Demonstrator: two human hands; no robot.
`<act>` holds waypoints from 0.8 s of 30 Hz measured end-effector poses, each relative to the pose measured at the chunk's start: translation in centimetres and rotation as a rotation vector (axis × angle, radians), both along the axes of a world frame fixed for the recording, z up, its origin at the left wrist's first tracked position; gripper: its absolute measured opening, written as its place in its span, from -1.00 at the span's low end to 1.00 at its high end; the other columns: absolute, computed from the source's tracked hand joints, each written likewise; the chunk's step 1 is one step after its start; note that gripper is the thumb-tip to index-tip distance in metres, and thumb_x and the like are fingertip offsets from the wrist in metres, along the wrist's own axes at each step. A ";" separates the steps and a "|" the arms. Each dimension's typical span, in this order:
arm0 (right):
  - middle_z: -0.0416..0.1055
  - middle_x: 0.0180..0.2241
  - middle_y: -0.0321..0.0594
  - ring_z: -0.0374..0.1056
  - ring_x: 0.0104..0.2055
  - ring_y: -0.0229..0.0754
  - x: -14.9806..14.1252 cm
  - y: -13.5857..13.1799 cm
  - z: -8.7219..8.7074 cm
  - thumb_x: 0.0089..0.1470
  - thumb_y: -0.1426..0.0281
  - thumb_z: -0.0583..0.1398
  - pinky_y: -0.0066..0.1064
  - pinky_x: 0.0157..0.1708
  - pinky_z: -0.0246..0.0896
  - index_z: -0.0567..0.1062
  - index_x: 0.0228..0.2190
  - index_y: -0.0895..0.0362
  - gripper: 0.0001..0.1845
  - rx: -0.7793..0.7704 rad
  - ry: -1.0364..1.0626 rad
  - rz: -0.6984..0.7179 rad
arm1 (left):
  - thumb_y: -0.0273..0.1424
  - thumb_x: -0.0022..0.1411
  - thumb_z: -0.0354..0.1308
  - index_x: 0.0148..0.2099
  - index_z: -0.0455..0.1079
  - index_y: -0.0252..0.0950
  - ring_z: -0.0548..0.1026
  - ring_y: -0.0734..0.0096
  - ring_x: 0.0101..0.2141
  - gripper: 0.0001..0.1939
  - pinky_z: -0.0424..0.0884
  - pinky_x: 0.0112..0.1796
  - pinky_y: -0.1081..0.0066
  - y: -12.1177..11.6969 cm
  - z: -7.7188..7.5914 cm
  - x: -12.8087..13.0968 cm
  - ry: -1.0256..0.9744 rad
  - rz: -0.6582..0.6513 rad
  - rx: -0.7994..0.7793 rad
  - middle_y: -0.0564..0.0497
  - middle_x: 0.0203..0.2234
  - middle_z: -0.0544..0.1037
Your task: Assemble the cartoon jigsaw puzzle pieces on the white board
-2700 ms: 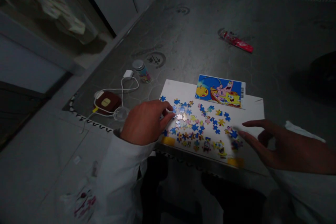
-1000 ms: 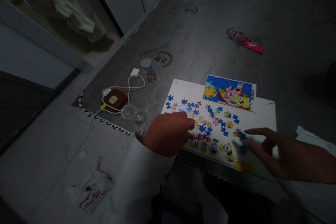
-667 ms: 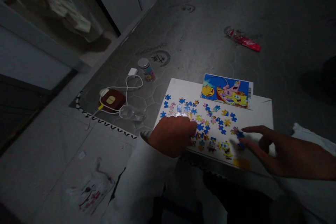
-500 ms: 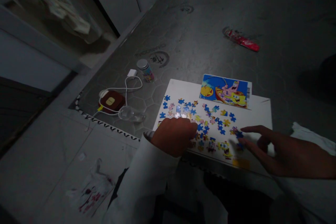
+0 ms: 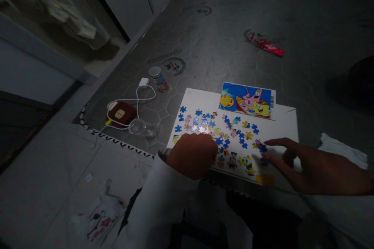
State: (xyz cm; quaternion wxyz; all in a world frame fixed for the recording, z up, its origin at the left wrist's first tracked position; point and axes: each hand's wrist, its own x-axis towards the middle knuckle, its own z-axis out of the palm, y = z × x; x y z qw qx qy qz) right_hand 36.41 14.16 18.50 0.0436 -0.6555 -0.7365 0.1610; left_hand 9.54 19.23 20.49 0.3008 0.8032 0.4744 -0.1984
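Observation:
Many loose jigsaw puzzle pieces (image 5: 241, 141), mostly blue, yellow and pink, lie on a white board (image 5: 198, 98). A picture card (image 5: 247, 100) with yellow and pink cartoon figures rests at the board's far side. My left hand (image 5: 194, 155) is closed over the board's near left part, its back toward me; whatever its fingers hold is hidden. At the right, my right hand (image 5: 300, 165) has thumb and index finger apart, their tips beside a small group of joined pieces (image 5: 259, 146). A joined yellow cartoon face (image 5: 247, 164) lies near the front edge.
Left of the board stand a small tin with a silver lid (image 5: 159, 79), a brown box (image 5: 121, 113) with a white cable, and a clear plastic bottle (image 5: 144, 128). A red packet (image 5: 264, 44) lies farther back. White cloth or paper (image 5: 341, 149) is at the right.
The whole view has shifted slightly, so things sit a little further left. My left hand has turned slightly over the pieces; my right hand keeps nearly the same pose.

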 end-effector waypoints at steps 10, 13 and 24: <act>0.61 -0.49 -0.24 0.37 -0.66 -0.10 -0.3 0.1 0.5 0.51 -0.17 -0.04 -0.25 -0.58 0.14 0.70 0.04 -0.03 -0.32 -0.022 0.005 -0.010 | -0.44 0.56 0.16 -0.01 0.75 -0.18 0.76 -0.09 0.01 -0.71 0.65 -0.02 0.03 0.1 0.3 0.2 0.009 -0.026 -0.007 -0.16 0.01 0.79; 0.63 -0.49 -0.24 0.36 -0.67 -0.11 -0.2 0.1 0.6 0.51 -0.18 -0.06 -0.26 -0.60 0.08 0.69 0.04 -0.03 -0.30 -0.029 -0.005 -0.010 | -0.40 0.53 0.20 0.00 0.74 -0.15 0.76 -0.05 -0.08 -0.75 0.63 -0.05 0.06 -0.1 0.0 0.0 0.028 -0.015 0.019 -0.15 -0.14 0.79; 0.61 -0.49 -0.24 0.37 -0.66 -0.11 0.0 -0.1 0.4 0.50 -0.16 -0.05 -0.23 -0.56 0.19 0.70 0.07 0.00 -0.29 -0.014 -0.007 -0.016 | -0.50 0.52 0.11 0.14 0.72 -0.08 0.76 0.01 -0.04 -0.60 0.63 -0.10 0.17 -1.0 0.2 -1.8 -0.041 -0.021 0.081 -0.10 0.04 0.77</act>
